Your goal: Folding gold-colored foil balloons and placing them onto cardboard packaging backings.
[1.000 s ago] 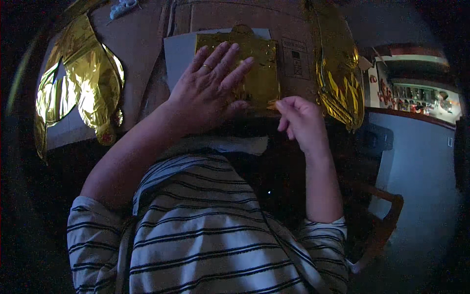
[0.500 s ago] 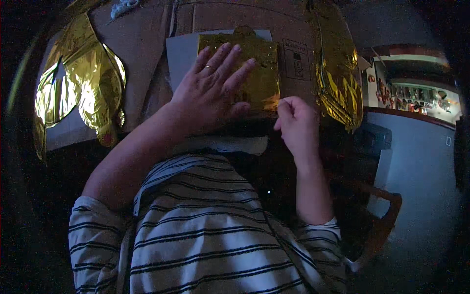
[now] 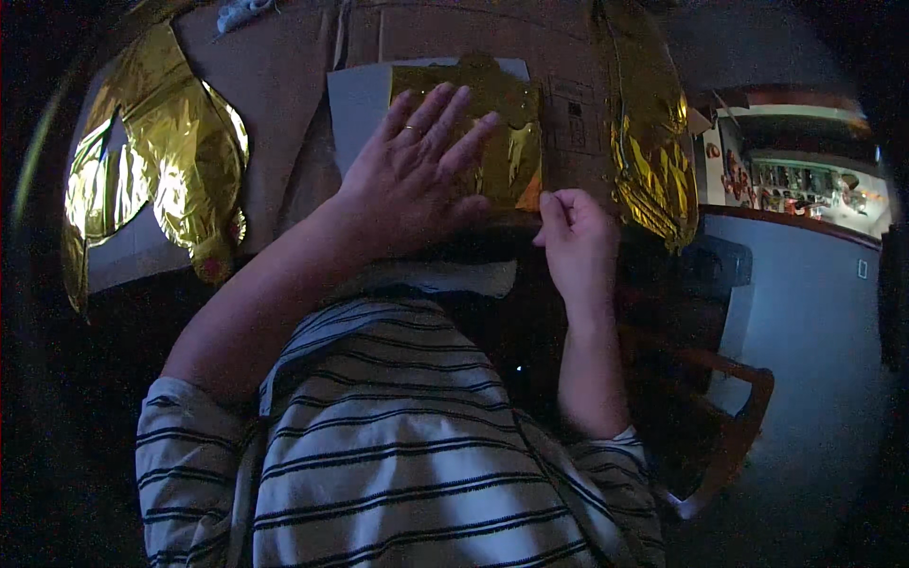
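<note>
A rectangular piece of shiny gold foil [image 3: 524, 142] lies over a pale sheet [image 3: 358, 112] in front of me, on brown cardboard [image 3: 284, 142]. My left hand [image 3: 417, 161] rests flat on the foil with its fingers spread, a ring on one of them. At the foil's near right corner, my right hand [image 3: 578, 237] has thumb and forefinger pinched together on the edge. The corner there catches an orange glint. Part of the foil is hidden beneath my left hand.
Crumpled gold foil [image 3: 194, 142] hangs at the cardboard's left side, and another gold foil piece [image 3: 649, 161] lies along the right. A light blue bundle [image 3: 241, 13] sits at the far left. A wooden chair [image 3: 753, 407] stands at the right, before a pale wall [image 3: 814, 303].
Reflections on the foil near its right corner have shifted, and creases show there now. Both hands keep nearly the same places, the right still pinching the corner.
</note>
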`<state>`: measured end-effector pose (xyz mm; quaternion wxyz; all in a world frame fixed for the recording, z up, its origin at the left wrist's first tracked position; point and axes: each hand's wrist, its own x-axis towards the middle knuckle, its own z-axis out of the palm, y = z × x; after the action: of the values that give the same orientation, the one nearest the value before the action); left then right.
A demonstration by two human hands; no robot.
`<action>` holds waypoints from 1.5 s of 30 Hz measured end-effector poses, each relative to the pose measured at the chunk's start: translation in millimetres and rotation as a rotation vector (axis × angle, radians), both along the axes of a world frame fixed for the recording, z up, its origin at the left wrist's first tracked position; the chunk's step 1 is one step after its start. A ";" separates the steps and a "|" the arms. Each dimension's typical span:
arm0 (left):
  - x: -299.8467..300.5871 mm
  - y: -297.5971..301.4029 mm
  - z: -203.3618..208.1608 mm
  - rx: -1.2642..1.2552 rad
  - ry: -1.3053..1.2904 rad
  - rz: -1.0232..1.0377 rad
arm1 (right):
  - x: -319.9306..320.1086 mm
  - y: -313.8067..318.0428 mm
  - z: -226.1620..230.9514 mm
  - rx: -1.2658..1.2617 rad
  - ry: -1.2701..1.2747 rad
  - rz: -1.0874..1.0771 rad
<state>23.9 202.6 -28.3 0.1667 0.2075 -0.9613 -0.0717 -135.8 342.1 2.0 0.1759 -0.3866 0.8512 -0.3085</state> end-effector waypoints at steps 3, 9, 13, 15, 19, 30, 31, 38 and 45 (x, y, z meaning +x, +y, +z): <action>1.1 0.0 -0.3 -0.009 0.022 -0.007 | -4.7 0.8 -10.1 0.040 0.200 0.035; 1.1 -2.7 -2.7 0.003 0.013 -0.011 | 0.2 0.0 -9.7 -0.007 0.174 0.000; 0.5 -1.7 -1.4 -0.009 -0.010 -0.006 | 0.5 0.7 -10.5 -0.043 0.058 -0.025; 0.1 -1.5 -1.2 -0.005 -0.022 -0.005 | 0.8 1.0 -9.1 -0.043 0.037 -0.029; -0.3 -1.6 -2.9 -0.012 -0.034 0.007 | 5.6 -0.4 0.2 0.009 0.009 -0.056; 0.3 -1.0 0.1 -0.003 0.000 -0.012 | 7.7 2.0 -11.6 -0.049 0.067 -0.056; 1.6 -1.3 2.2 -0.002 0.005 -0.021 | 6.7 2.4 -10.9 -0.024 0.067 -0.061; 2.2 -1.0 2.8 0.000 0.004 -0.028 | 14.7 4.6 -5.5 -0.143 0.089 -0.056; 2.3 -2.8 -0.7 -0.052 0.007 -0.025 | 19.8 14.4 -7.0 -0.259 0.795 0.381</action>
<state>26.2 199.8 -29.0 0.1745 0.1906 -0.9648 -0.0498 -116.0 356.5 -5.0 -0.1604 -0.6432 0.7209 -0.2024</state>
